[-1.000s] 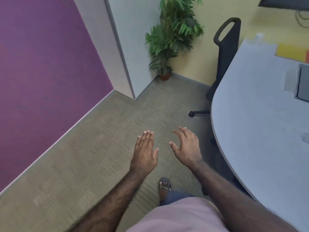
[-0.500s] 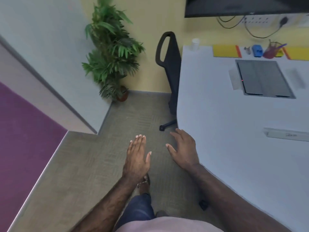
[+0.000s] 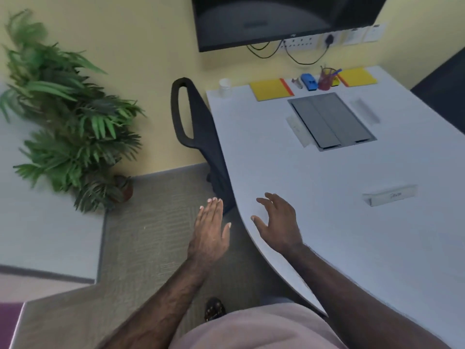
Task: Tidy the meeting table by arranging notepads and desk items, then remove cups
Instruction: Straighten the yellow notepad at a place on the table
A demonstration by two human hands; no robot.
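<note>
While both hands hang flat and holding nothing, fingers loosely spread, the right hand (image 3: 279, 222) hovers over the near edge of the table (image 3: 314, 192) and the left hand (image 3: 210, 234) hangs beside it over the carpet (image 3: 151, 222), off the table's curved rim. Just ahead of the left hand stands one black chair (image 3: 198, 122), pushed against the table edge between that hand and the far corner. Further left of it, one potted plant (image 3: 73, 127) sits by the wall. To the right of the right hand, well apart from it, one clear nameplate (image 3: 390, 195) lies on the tabletop. Far ahead of the right hand, one grey hatch (image 3: 332, 120) is set into the table, with a pale strip on each side of it, two in all, both blurred. Beyond the hatch, along the far edge, the task's things line up: one white cup (image 3: 225, 87) at the left corner, then two yellow notepads, one (image 3: 271, 88) left and one (image 3: 357, 76) right, and between them one blue stapler (image 3: 310, 81), one red pen holder (image 3: 326, 80) and one small metal item too blurred to name. One dark screen (image 3: 284, 18) hangs on the wall above, cables trailing below it. Nothing lies on the tabletop between the right hand and that far row.
</note>
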